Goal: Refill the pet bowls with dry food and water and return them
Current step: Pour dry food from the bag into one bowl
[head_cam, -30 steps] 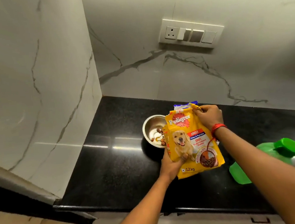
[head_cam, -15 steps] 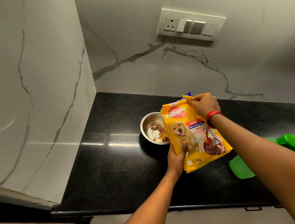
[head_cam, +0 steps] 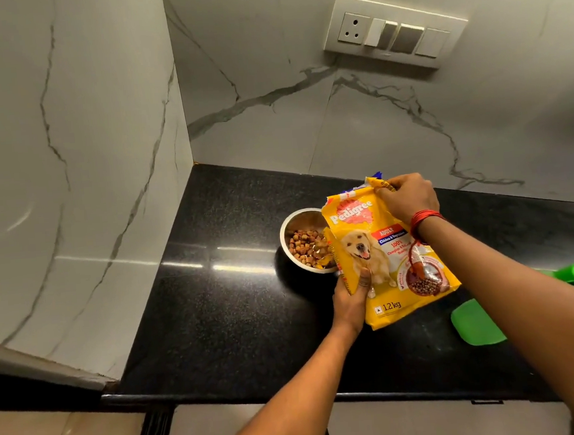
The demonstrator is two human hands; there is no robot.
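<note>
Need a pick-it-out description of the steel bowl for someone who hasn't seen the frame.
Find the black countertop in the corner of the white marble walls. Just left of the yellow dog-food bag held over it sits a round bowl. It is the only shiny metal thing there and holds brown kibble; the green plastic items lie far right.

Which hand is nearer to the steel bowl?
Left. The left hand grips the bag just beside the bowl; the right hand holds the bag's top, farther right.
</note>
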